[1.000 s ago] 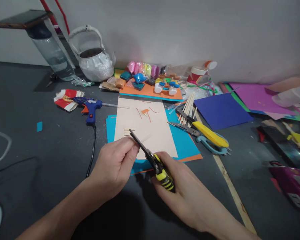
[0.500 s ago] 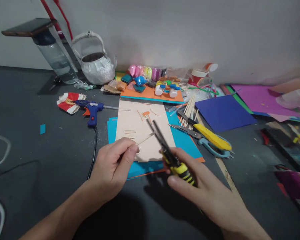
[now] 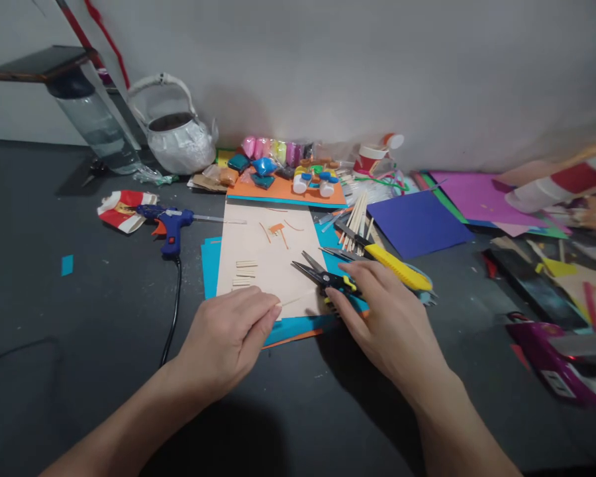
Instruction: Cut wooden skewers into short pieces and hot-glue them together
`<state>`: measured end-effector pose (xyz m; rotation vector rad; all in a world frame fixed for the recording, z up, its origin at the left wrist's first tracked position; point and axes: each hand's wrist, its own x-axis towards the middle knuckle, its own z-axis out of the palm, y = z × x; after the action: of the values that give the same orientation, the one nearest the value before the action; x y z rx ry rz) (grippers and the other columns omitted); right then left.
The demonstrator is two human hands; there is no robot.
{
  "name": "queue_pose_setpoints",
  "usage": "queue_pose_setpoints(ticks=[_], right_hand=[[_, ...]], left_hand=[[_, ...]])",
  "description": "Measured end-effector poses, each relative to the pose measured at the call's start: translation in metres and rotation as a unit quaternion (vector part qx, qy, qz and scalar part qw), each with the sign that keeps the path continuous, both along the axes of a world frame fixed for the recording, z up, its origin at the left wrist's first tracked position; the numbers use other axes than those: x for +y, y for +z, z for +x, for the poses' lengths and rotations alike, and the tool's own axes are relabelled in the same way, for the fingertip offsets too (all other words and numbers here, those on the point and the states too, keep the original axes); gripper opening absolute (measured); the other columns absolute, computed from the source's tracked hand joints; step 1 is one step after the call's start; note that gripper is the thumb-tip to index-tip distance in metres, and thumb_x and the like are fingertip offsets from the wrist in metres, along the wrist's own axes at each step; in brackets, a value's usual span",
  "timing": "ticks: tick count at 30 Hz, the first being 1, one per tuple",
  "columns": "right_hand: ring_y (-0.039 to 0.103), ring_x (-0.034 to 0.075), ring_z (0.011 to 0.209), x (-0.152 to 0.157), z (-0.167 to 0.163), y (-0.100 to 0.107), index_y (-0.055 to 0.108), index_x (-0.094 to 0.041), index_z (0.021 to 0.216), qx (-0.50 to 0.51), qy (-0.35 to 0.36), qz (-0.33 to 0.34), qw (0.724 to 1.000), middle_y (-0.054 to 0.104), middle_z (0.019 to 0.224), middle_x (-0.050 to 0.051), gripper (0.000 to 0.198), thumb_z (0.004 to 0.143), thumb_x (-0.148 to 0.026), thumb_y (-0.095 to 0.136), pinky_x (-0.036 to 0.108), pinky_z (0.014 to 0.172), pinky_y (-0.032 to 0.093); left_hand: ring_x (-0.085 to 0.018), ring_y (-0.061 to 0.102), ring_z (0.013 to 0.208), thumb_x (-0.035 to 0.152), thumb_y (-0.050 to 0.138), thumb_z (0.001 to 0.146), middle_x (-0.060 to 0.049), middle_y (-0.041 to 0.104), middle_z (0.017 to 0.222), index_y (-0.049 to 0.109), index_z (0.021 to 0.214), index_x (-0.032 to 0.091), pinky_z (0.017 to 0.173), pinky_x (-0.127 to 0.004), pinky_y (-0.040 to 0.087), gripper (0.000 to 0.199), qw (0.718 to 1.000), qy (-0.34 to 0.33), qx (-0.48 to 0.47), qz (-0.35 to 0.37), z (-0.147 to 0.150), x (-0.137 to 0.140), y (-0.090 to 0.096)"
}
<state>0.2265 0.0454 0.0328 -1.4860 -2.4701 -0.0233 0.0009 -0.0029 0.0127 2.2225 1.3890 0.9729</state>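
Observation:
My left hand (image 3: 233, 331) pinches a thin wooden stick (image 3: 294, 301) between thumb and fingertips. The stick's free end points right, over the cream sheet (image 3: 273, 278). A pair of black-and-yellow scissors (image 3: 314, 270) lies on the sheet with its blades apart. Over the handles, my right hand (image 3: 387, 311) has its thumb and fingers spread; its far fingers are partly hidden. Several short cut sticks (image 3: 245, 273) lie in small groups on the sheet's left side. An orange paper piece (image 3: 277, 228) and thin orange strips sit farther up the sheet.
A blue glue gun (image 3: 173, 228) with a black cord lies left. Beyond the sheet are clay packets (image 3: 264, 165) and a silver kettle (image 3: 181, 142). To the right are a bundle of sticks (image 3: 355, 222), a yellow cutter (image 3: 400, 266) and a dark blue sheet (image 3: 417, 222).
My right hand has lowered the scissors to the sheet and loosened its fingers around the handles. My left hand still holds the stick, now lower. The view has shifted slightly right.

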Motion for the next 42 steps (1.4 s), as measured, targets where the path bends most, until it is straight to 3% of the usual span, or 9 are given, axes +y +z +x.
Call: queue_pose_setpoints(ticks=[2,4,7,13,20,29,34,39,42], right_hand=[[0.055,0.029,0.115,-0.006,-0.007,0.005,0.051,-0.009,0.129,0.063,0.111,0.058,0.990,0.061,0.121,0.021,0.035,0.097,-0.023,0.052,0.042,0.098,0.044],[0.059,0.025,0.102,-0.009,-0.015,0.003,0.056,-0.012,0.123,0.078,0.218,0.089,0.969,0.067,0.111,0.015,0.027,0.097,-0.019,0.053,0.037,0.089,0.047],[0.054,0.021,0.072,-0.009,-0.023,-0.009,0.066,-0.013,0.099,0.054,0.259,0.087,0.960,0.065,0.079,0.007,0.017,0.096,-0.011,0.049,0.034,0.066,0.044],[0.050,0.021,0.069,-0.008,-0.025,-0.020,0.066,-0.012,0.090,0.000,0.245,0.044,0.969,0.062,0.075,0.006,0.020,0.093,-0.006,0.048,0.033,0.063,0.038],[0.054,0.021,0.071,-0.006,-0.032,-0.025,0.063,-0.016,0.084,-0.065,0.214,-0.016,0.975,0.065,0.078,0.006,0.017,0.085,-0.001,0.055,0.032,0.062,0.035],[0.062,0.019,0.078,-0.006,-0.039,-0.028,0.064,-0.016,0.088,-0.118,0.165,-0.096,0.974,0.068,0.081,0.005,0.012,0.091,-0.009,0.055,0.031,0.068,0.046],[0.067,0.017,0.083,-0.010,-0.045,-0.027,0.065,-0.015,0.104,-0.138,0.111,-0.136,0.975,0.068,0.098,0.004,0.019,0.095,-0.031,0.061,0.036,0.074,0.057],[0.067,0.018,0.089,-0.004,-0.042,-0.031,0.063,-0.016,0.114,-0.128,0.069,-0.127,0.981,0.068,0.109,0.006,0.025,0.095,-0.033,0.061,0.038,0.077,0.058],[0.067,0.019,0.092,0.005,-0.036,-0.035,0.064,-0.017,0.113,-0.110,0.036,-0.096,0.989,0.067,0.111,0.006,0.024,0.095,-0.033,0.061,0.039,0.079,0.057]], left_hand=[[-0.015,0.060,0.070,0.018,0.043,0.099,-0.002,0.065,0.074,0.063,0.088,0.017,0.065,-0.026,0.044,0.024,1.000,-0.010,0.007,-0.015,0.002,0.000,-0.001],[-0.015,0.060,0.071,0.019,0.042,0.100,-0.001,0.064,0.074,0.063,0.086,0.017,0.065,-0.026,0.044,0.026,1.000,-0.018,0.013,-0.017,0.004,0.000,-0.003],[-0.016,0.060,0.070,0.020,0.041,0.100,-0.002,0.064,0.075,0.063,0.086,0.016,0.064,-0.028,0.045,0.026,0.998,-0.018,0.052,0.009,0.008,0.001,-0.007],[-0.023,0.062,0.080,0.015,0.047,0.097,-0.006,0.067,0.086,0.062,0.100,0.014,0.064,-0.034,0.050,0.016,0.976,-0.022,0.192,0.098,0.007,0.002,-0.013],[-0.027,0.062,0.075,0.009,0.049,0.093,-0.006,0.063,0.079,0.059,0.084,0.017,0.059,-0.038,0.050,0.016,0.957,-0.009,0.288,0.029,0.010,0.005,-0.019],[-0.024,0.062,0.071,0.009,0.045,0.095,-0.004,0.062,0.075,0.058,0.080,0.018,0.060,-0.035,0.048,0.022,0.971,0.003,0.240,-0.007,0.013,0.007,-0.031],[-0.023,0.061,0.067,0.012,0.043,0.096,-0.005,0.063,0.070,0.060,0.076,0.017,0.060,-0.035,0.047,0.026,0.982,0.019,0.186,-0.021,0.021,0.009,-0.034],[-0.024,0.063,0.071,0.017,0.041,0.098,-0.008,0.066,0.075,0.063,0.078,0.015,0.063,-0.036,0.048,0.030,0.993,0.043,0.102,-0.038,0.017,0.012,-0.030],[-0.021,0.067,0.082,0.016,0.040,0.099,-0.008,0.072,0.091,0.065,0.093,0.014,0.072,-0.033,0.052,0.026,0.997,0.048,0.022,-0.056,0.008,0.013,-0.026]])
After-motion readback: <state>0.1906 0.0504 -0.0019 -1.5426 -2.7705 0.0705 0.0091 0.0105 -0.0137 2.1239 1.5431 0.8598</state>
